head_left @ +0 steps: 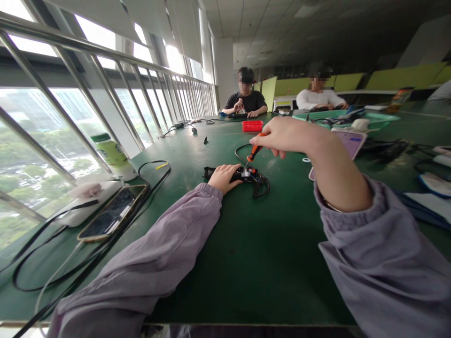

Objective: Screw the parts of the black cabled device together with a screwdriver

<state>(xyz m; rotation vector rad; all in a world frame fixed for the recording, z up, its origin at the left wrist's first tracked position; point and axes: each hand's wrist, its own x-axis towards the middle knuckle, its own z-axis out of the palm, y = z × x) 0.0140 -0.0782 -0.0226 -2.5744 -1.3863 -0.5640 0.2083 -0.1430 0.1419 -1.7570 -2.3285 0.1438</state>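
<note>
On the green table lies a long black device (249, 175) with its inner parts and wires exposed at the right end; its exact kind I cannot make out. My left hand (225, 177) is wrapped over its black body, holding it against the table. In my right hand (282, 134) is a screwdriver (255, 149) with an orange and black handle, gripped from above and tilted. Its tip reaches down to the exposed parts, beside my left fingertips. A black cable loops around the device's right end.
A red bin (252, 126) stands beyond my hands, and a green basket (382, 123) of parts sits back right. Phones lie left (114, 213) and right (352, 145). A green-capped bottle (113, 157) stands near the railing (141, 70). Two people sit across the table.
</note>
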